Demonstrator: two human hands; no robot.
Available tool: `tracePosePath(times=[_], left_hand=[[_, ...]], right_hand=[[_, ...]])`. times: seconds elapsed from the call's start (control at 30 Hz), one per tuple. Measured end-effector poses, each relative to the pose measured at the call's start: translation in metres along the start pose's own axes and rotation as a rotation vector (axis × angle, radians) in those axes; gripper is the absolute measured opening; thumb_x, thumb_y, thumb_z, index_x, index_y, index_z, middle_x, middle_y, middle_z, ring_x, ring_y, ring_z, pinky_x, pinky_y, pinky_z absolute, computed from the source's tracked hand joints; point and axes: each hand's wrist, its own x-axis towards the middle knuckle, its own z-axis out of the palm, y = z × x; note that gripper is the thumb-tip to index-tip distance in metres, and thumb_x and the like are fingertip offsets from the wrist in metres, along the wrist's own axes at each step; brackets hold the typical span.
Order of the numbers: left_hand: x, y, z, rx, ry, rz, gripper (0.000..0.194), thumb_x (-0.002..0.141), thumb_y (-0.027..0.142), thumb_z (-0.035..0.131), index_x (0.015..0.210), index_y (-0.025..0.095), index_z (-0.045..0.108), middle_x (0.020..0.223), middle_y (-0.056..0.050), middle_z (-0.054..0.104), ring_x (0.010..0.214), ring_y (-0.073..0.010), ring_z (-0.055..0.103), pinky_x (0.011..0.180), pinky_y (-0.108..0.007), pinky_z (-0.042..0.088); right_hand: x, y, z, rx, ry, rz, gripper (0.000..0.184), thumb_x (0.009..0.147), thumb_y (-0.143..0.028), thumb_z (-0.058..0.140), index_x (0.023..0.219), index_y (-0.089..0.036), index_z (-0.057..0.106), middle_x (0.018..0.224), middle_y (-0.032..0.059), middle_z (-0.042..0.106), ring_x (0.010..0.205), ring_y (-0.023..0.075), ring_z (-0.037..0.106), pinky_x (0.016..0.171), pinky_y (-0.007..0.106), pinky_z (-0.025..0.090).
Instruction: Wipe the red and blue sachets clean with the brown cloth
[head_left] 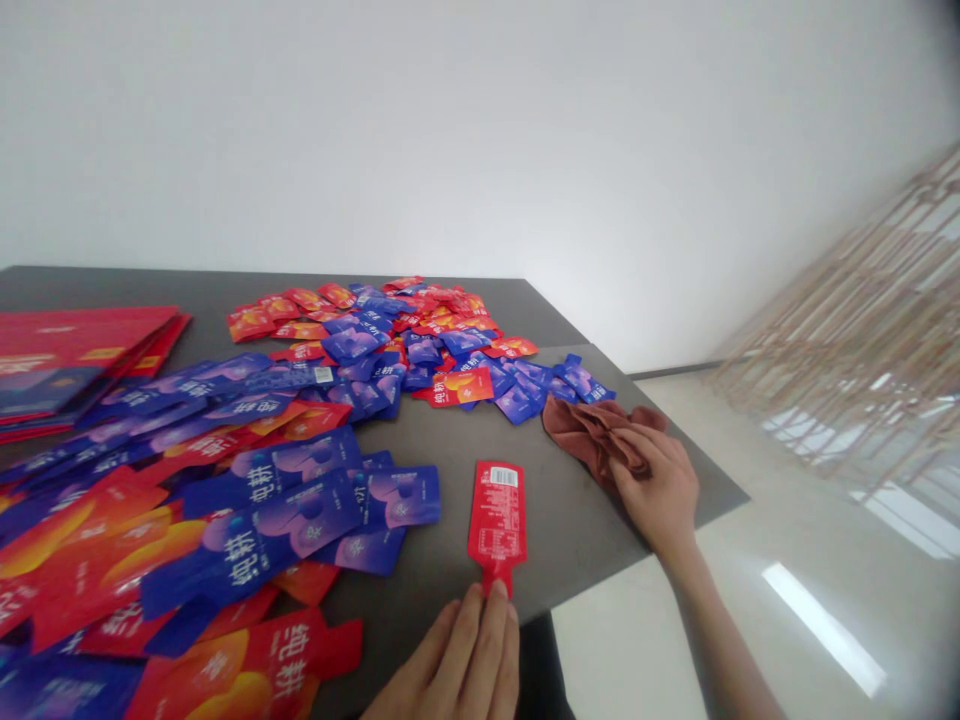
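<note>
Only one red packet [498, 510] is singled out beside the heap [296, 515], unclenched left hand [461, 665] on it, right hand [666, 490] grasping cloth [586, 432].

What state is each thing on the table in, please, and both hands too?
Single red sachet: flat, barcode side up.
Brown cloth: crumpled.
Near sachets: heaped, overlapping.
Far sachets: loosely scattered, overlapping.
Red packages: flat, stacked.
Left hand: fingers extended, fingertips on the single sachet's narrow end.
Right hand: curled over the cloth.
</note>
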Motion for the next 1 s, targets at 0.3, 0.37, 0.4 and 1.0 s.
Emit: tracePosePath(times=[0.3,0.37,0.4,1.0], left_hand=[[-0.009,0.007,0.011,-0.028,-0.038,0.027,0.041,0.103,0.018,0.039,0.129,0.010,0.070,0.124,-0.009,0.076,0.115,-0.0228,0.068,0.103,-0.038,0.044],[-0.007,0.007,0.011,-0.042,-0.029,0.018,0.041,0.104,0.019,0.039,0.130,0.011,0.070,0.126,-0.010,0.074,0.114,-0.0226,0.067,0.099,-0.038,0.045],[-0.005,0.006,0.011,-0.049,-0.015,0.017,0.041,0.104,0.019,0.039,0.128,0.011,0.071,0.126,-0.010,0.074,0.113,-0.0227,0.067,0.097,-0.037,0.045],[-0.003,0.006,0.021,-0.068,-0.017,0.050,0.035,0.105,0.027,0.048,0.120,0.009,0.073,0.117,-0.015,0.073,0.099,-0.0255,0.065,0.083,-0.039,0.045]], right_hand=[[-0.002,0.001,0.004,-0.030,0.000,0.056,0.028,0.091,-0.033,0.067,0.115,-0.023,0.077,0.122,0.0083,0.076,0.114,0.0306,0.067,0.100,0.047,0.054],[0.000,0.001,0.004,-0.035,-0.010,0.074,0.030,0.091,-0.036,0.067,0.115,-0.022,0.078,0.122,0.0096,0.077,0.114,0.0318,0.067,0.100,0.048,0.054],[0.001,0.000,0.004,-0.028,-0.014,0.076,0.031,0.091,-0.038,0.067,0.115,-0.021,0.078,0.121,0.0097,0.077,0.114,0.0322,0.068,0.100,0.049,0.054],[0.017,-0.139,-0.060,0.429,-0.439,-0.458,0.035,0.087,-0.017,0.073,0.120,-0.030,0.072,0.125,0.0062,0.074,0.111,0.0280,0.065,0.093,0.046,0.054]])
